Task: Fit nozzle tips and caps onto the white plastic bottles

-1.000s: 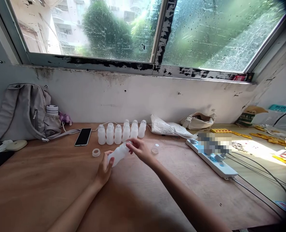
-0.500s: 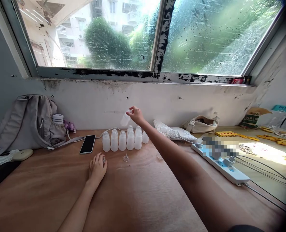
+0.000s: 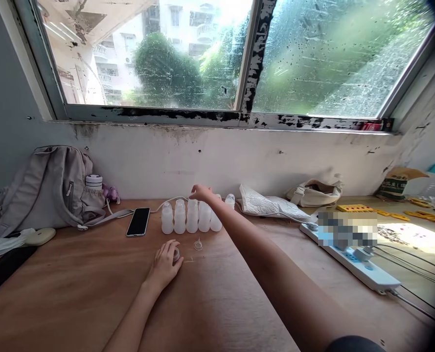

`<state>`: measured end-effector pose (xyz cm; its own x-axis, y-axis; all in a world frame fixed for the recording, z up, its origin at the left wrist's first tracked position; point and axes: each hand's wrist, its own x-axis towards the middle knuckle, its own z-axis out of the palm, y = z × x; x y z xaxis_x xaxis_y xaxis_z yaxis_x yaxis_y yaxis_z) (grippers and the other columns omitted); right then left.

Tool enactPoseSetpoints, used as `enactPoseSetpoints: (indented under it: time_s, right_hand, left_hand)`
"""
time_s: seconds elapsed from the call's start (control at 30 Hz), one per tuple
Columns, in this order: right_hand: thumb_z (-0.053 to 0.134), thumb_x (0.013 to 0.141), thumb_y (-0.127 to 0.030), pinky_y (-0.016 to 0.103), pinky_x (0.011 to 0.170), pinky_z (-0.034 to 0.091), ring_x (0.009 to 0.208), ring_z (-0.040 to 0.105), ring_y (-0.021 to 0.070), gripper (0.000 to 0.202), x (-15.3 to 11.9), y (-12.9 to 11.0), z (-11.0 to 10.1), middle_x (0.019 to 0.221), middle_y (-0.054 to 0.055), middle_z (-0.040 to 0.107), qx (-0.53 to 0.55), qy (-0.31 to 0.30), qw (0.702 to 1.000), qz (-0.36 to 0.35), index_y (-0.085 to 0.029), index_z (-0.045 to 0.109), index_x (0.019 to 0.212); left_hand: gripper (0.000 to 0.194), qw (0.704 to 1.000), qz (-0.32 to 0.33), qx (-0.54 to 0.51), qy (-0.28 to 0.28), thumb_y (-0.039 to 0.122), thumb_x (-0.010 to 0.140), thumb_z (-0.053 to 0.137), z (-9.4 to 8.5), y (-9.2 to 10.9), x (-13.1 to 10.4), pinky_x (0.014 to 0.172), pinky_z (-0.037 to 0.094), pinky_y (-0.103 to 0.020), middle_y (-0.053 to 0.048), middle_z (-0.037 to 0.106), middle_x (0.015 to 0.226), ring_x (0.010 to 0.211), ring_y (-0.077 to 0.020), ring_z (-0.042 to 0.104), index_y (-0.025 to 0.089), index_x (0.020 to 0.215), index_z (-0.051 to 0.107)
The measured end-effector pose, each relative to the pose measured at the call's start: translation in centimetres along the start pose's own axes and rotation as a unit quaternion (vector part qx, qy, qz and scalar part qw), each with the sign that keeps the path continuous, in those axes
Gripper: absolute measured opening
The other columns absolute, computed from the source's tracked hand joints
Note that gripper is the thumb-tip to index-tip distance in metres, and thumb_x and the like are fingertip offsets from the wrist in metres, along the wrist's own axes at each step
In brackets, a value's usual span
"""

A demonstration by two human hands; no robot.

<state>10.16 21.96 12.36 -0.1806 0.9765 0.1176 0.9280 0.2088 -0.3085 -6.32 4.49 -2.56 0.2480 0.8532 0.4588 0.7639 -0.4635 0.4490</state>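
Note:
A row of frosted white plastic bottles (image 3: 179,217) stands upright on the brown table (image 3: 217,303), with more bottles behind, such as the one at the right (image 3: 230,200). My right hand (image 3: 202,193) reaches over the row, fingers bent down and closed around a bottle top at its back; that bottle is mostly hidden behind the front ones. Resting on the table, my left hand (image 3: 166,264) has its fingers curled round a small round cap (image 3: 176,253). A clear ring-shaped piece with a small tip (image 3: 198,244) lies in front of the bottles.
A phone (image 3: 138,222) lies left of the bottles, near a grey backpack (image 3: 48,190). To the right are a white plastic package (image 3: 272,205), a beige pouch (image 3: 314,193) and a power strip (image 3: 364,266) with cables. A white cord runs behind the bottles.
My right hand has come down with the tilted bottle from above the row to the back of it. My left hand has slid right, towards the clear ring piece. The view has shifted slightly.

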Motion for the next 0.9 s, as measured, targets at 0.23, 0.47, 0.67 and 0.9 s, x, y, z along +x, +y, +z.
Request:
enactPoseSetpoints:
  time_s: [0.23, 0.47, 0.67, 0.9]
  right_hand:
    - [0.061, 0.069, -0.033, 0.047, 0.086, 0.027, 0.089, 0.053, 0.0238, 0.019, 0.0, 0.4, 0.4, 0.077, 0.006, 0.062, -0.008, -0.018, 1.0, 0.003, -0.02, 0.059, 0.083]
    - [0.052, 0.075, -0.041, 0.046, 0.086, 0.025, 0.106, 0.041, 0.0281, 0.031, -1.4, 0.8, -0.3, 0.087, 0.008, 0.062, 0.01, 0.068, 0.997, -0.048, -0.021, 0.056, 0.099]
    - [0.024, 0.09, -0.029, 0.031, 0.078, 0.034, 0.087, 0.052, 0.0189, 0.033, -6.9, 2.3, 1.4, 0.091, 0.008, 0.06, 0.04, 0.147, 0.983, -0.101, -0.017, 0.052, 0.103]
    - [0.053, 0.077, -0.037, 0.035, 0.083, 0.034, 0.1, 0.049, 0.0239, 0.034, -15.0, 5.8, 9.9, 0.108, 0.009, 0.056, 0.031, 0.042, 0.978, -0.202, -0.02, 0.054, 0.107]
  left_hand:
    - [0.036, 0.998, -0.038, 0.044, -0.009, 0.03, 0.073, 0.052, -0.3, -0.1, -0.1, 0.082, 0.039, -0.038, -0.007, 0.053, 0.108, 0.099, -0.0238, 0.049, 0.02, 0.108, 0.047]
    - [0.024, 0.997, -0.054, 0.05, -0.021, 0.027, 0.075, 0.048, -0.3, 0.2, -0.3, 0.082, 0.038, -0.038, -0.005, 0.051, 0.104, 0.097, -0.022, 0.05, 0.024, 0.099, 0.055]
    - [0.029, 0.999, -0.043, -0.009, 0.015, 0.026, 0.078, 0.044, 0.2, 0.8, -0.3, 0.082, 0.042, -0.037, -0.006, 0.053, 0.101, 0.093, -0.0208, 0.052, 0.023, 0.106, 0.051]
    - [0.028, 0.996, -0.034, -0.082, 0.01, 0.026, 0.077, 0.047, 0.5, 1.7, -0.1, 0.082, 0.045, -0.034, -0.005, 0.055, 0.105, 0.094, -0.0194, 0.055, 0.023, 0.104, 0.051]
